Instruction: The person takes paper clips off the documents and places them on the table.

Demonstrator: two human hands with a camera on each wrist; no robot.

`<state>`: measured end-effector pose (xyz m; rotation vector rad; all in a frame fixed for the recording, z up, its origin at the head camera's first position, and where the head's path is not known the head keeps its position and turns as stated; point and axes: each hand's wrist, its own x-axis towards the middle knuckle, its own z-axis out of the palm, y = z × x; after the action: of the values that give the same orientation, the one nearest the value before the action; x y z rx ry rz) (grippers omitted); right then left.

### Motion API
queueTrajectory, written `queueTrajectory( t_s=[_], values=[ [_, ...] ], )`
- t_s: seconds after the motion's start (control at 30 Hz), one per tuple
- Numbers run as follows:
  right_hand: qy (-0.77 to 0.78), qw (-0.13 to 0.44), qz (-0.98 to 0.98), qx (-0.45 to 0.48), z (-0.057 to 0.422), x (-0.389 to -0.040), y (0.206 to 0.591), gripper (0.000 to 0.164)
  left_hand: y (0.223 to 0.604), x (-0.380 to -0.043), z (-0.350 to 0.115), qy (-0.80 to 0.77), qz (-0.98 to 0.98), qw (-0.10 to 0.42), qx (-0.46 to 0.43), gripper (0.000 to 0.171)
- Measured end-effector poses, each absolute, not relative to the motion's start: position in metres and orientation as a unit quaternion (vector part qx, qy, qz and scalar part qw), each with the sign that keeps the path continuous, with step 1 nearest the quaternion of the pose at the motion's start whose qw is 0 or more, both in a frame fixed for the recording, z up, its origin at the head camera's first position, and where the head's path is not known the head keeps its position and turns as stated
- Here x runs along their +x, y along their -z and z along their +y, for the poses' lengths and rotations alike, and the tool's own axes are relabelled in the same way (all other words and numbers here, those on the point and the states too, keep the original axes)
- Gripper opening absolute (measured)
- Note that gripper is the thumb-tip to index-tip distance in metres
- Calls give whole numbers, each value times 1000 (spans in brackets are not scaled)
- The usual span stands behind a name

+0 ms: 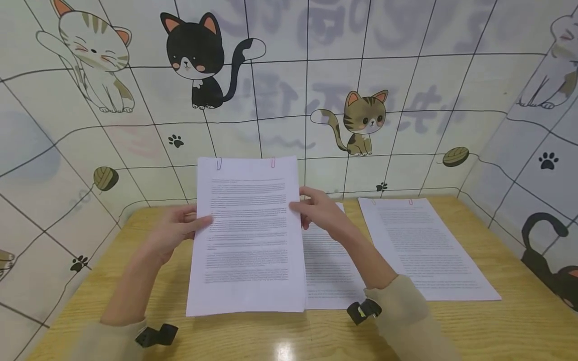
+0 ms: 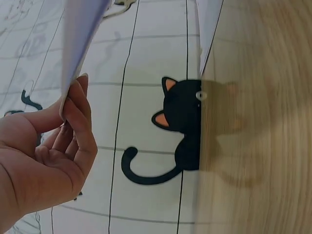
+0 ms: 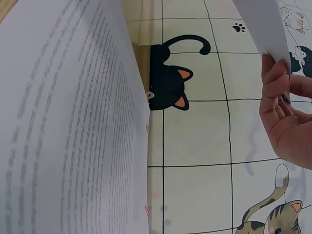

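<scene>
A clipped stack of printed paper (image 1: 248,240) is held upright above the table, its text side facing me. Two paper clips, a greyish one (image 1: 219,164) and a pink one (image 1: 273,162), sit on its top edge. My left hand (image 1: 176,228) pinches the left edge, thumb in front and fingers behind. On the right edge, a little higher, my right hand (image 1: 321,210) pinches it the same way. Both wrist views show the paper's edge between thumb and fingers of the left hand (image 2: 53,141) and right hand (image 3: 287,119).
Behind the held stack lies a second printed paper (image 1: 331,276), partly covered by it and my right arm. Farther right another printed stack (image 1: 424,250) lies flat with clips at its top. The wooden table (image 1: 244,338) meets a cat-patterned wall (image 1: 280,135) at the back.
</scene>
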<state>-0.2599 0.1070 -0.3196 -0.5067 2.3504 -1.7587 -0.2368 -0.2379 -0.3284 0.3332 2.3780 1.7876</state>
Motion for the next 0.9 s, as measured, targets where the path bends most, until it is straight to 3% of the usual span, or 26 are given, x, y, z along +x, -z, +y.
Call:
queueTrajectory(
  t_s=[0.27,0.9],
  values=[
    [574,53,787,-220,142,-240,311,28,327,-228,-209,-621,766,89,138,41],
    [531,10,813,-240,212,-217,313,29,326,-203,-150,-609,752,148,205,40]
  ],
)
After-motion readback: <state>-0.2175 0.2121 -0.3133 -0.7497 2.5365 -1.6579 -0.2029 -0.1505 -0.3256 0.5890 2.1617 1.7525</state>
